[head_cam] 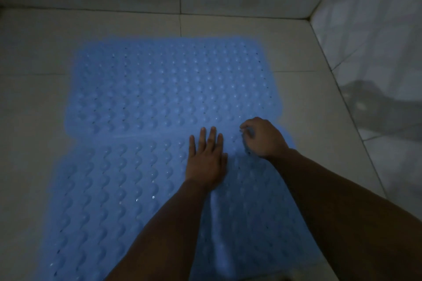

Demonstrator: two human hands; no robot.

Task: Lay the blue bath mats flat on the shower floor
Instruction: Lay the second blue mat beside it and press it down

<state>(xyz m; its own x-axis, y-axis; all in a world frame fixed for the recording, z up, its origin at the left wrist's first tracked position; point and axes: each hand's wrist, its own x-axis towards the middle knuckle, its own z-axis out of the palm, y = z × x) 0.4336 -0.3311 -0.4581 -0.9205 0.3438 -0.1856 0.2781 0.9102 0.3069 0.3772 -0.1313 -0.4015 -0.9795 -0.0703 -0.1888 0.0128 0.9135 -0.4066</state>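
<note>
two blue mats lie on the pale tiled floor [34, 102] of a shower corner, and the light is dim. the far mat [169, 84] is a soft rubbery sheet with rounded corners, covered with rows of small round bumps and tiny holes between them. the near mat [109, 189] has the same colour and the same bumpy surface, and it reaches down to the lower edge of the view. the two mats meet along a straight seam that runs from left to right, just in front of the fingertips (i cannot tell if one edge lies over the other). both look mostly flat, but a pale ridge rises on the near mat between the two forearms.

the left hand [205, 159] rests flat on the near mat, palm down, with the fingers straight and a little spread, pointing to the seam. the right hand [262, 137] is just beside it, to the right, near the right edge of the mats where they meet. its fingers are curled downward and seem to pinch the mat material there, though the blur hides the exact grip. the hands are near each other but do not touch.

grey tiled walls [376, 41] stand behind and to the right, with dark grout lines.
</note>
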